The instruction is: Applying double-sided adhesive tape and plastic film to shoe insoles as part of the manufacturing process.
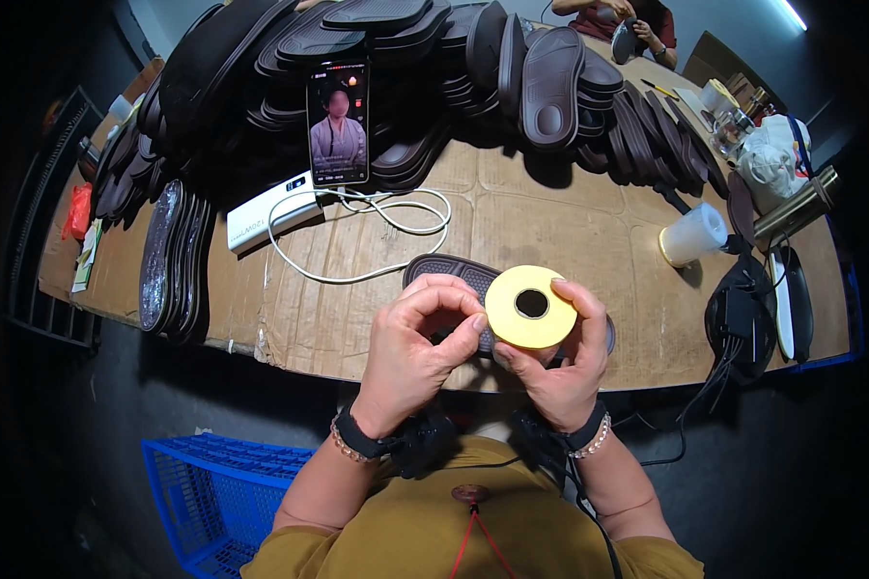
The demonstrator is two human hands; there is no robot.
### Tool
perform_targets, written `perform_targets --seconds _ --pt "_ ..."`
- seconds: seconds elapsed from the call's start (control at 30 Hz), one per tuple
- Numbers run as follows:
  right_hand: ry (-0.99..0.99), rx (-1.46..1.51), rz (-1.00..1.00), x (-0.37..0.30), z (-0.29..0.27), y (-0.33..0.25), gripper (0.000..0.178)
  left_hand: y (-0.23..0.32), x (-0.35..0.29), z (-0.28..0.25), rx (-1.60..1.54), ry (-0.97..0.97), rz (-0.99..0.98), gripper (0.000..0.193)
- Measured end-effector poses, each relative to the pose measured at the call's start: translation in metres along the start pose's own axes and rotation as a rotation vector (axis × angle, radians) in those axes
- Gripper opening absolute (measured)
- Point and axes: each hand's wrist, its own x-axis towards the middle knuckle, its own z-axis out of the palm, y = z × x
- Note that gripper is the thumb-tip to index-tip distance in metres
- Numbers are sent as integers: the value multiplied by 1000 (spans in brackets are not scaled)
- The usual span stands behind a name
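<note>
My right hand (574,352) is closed round a yellow roll (504,299), of tape or labels, with a dark hole through its core. The roll's flat face is turned up toward me. At its left edge, the thumb and index finger of my left hand (415,343) are pinched together. Whatever lies between those fingertips is too small to make out. Beneath both hands a dark brown shoe sole (439,269) with a dotted texture lies on the cardboard-covered table (299,328), partly hidden by the hands and the roll.
Piles of dark soles (550,92) line the back. A phone (338,125) stands before them, by a white power bank (270,220) with a looped cable (357,280). Wrapped soles (169,261) lie left, a translucent cup (693,236) right. A blue crate (227,449) sits below; another person (637,24) works opposite.
</note>
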Motion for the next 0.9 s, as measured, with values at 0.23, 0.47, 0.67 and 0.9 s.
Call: perform_targets --seconds 0.23,0.47,0.67,0.9 --pt "-8 -11 -14 0 0 0 82 3 -2 -2 52 -26 23 6" --pt "-2 15 12 4 -3 1 82 5 -7 0 -18 -83 12 11" --pt "-13 94 85 3 -5 -4 83 7 -9 5 -119 -26 -79 23" --pt "-61 183 162 3 -6 -7 72 3 -3 3 -45 -47 45 9"
